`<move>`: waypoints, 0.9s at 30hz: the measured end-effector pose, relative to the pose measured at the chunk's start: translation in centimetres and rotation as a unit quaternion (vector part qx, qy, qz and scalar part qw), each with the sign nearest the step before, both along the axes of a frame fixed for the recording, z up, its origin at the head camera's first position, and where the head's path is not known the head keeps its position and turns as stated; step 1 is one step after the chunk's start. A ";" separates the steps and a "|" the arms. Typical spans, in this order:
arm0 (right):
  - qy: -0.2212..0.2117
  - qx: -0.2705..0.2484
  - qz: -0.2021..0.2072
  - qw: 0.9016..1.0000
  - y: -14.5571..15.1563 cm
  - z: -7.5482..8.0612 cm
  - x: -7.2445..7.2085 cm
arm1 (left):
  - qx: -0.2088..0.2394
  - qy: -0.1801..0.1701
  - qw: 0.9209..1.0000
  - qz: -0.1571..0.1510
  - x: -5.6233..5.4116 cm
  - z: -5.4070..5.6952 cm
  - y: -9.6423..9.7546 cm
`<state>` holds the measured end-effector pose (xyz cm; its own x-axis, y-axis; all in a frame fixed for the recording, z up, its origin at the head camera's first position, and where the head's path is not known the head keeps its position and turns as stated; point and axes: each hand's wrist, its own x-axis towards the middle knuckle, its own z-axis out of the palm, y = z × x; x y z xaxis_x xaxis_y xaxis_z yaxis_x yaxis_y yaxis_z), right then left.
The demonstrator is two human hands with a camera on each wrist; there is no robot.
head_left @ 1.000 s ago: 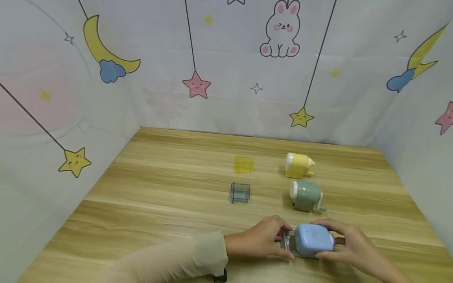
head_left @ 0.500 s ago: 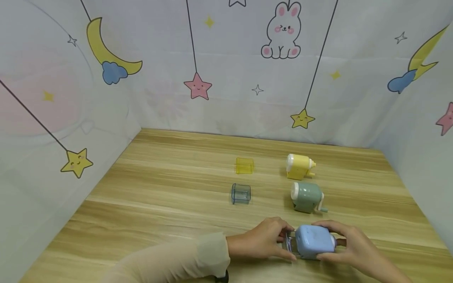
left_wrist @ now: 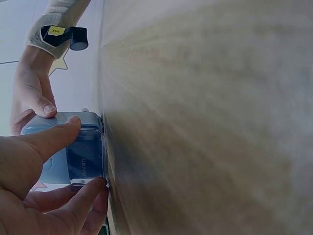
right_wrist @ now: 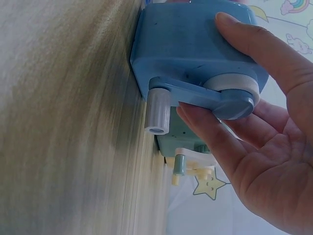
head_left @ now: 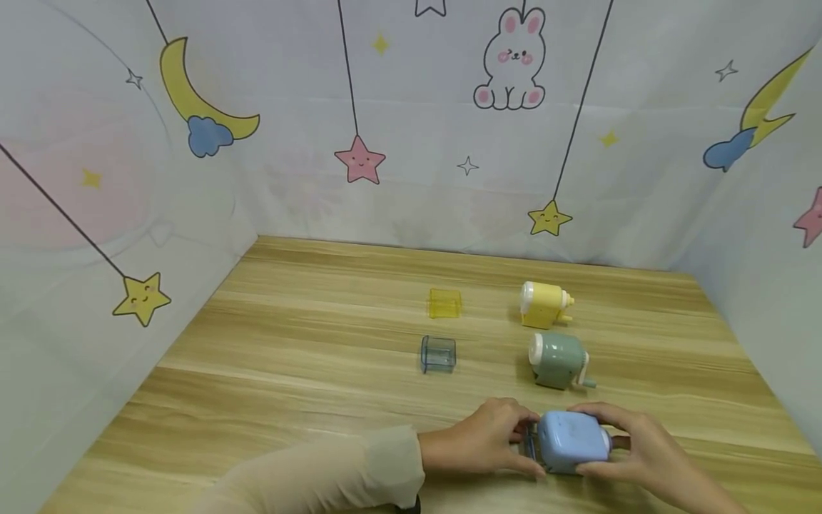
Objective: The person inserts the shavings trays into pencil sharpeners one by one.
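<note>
In the head view, a blue crank pencil sharpener [head_left: 574, 441] lies near the table's front right. My right hand [head_left: 645, 453] grips its body by the crank end, thumb on one side and fingers on the other. The right wrist view shows its crank arm [right_wrist: 188, 92] and pale handle knob [right_wrist: 157, 111]. My left hand [head_left: 484, 439] pinches a clear shavings drawer [head_left: 529, 442] between thumb and fingers. That drawer sits mostly inside the sharpener's left end, with its outer edge showing. From the left wrist view, the drawer [left_wrist: 87, 154] is see-through, with small lettering.
A green sharpener [head_left: 557, 360] and a yellow sharpener [head_left: 541, 305] stand behind the blue one. To their left lie a grey-blue clear drawer [head_left: 439, 355] and a yellow clear drawer [head_left: 445, 303]. Printed cloth walls [head_left: 411, 207] border the wooden table [head_left: 308, 335].
My left hand has moved right, and the clear drawer has slid further into the blue sharpener. My right hand keeps its grip on the body. The head view has shifted slightly.
</note>
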<state>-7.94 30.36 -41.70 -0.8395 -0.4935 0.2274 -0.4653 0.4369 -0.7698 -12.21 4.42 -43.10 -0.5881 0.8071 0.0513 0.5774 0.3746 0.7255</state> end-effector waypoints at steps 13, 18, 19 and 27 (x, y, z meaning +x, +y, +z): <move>-0.007 -0.001 0.006 1.000 0.2 -0.1 0.0 | 0.005 0.015 1.000 -0.004 0.0 -0.2 0.7; -0.003 0.007 0.006 1.000 0.2 -0.1 0.0 | 0.003 0.017 1.000 -0.004 0.0 -0.1 0.8; -0.002 0.008 0.004 1.000 0.2 -0.1 0.0 | 0.002 0.018 1.000 -0.004 0.0 -0.1 0.9; 0.000 0.008 0.002 1.000 0.2 -0.1 0.0 | -0.002 0.015 1.000 0.000 0.0 0.0 1.0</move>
